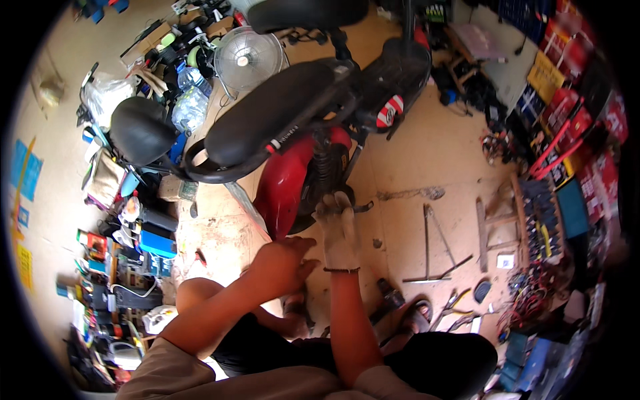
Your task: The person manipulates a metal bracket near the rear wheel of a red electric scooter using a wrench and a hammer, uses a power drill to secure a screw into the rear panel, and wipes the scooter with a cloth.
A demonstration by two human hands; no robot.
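A scooter with a long black seat (270, 110), a red rear fender (283, 183) and a dark shock absorber (324, 163) stands in front of me. My right hand (341, 230), in a pale work glove, reaches up beside the lower end of the shock absorber. Its fingers look extended and slightly apart; whether they touch the scooter I cannot tell. Just below the red fender is my bare left hand (283, 263), its fingers apart and pointing toward the gloved wrist. I see nothing held in it.
A fan (249, 59) stands behind the scooter, near plastic water bottles (191, 107). Tools and boxes crowd the left side. Pliers (455, 301) and thin metal bars (427, 243) lie on the floor to the right. Beyond them are a wooden rack (517, 220) and tangled wires (530, 300).
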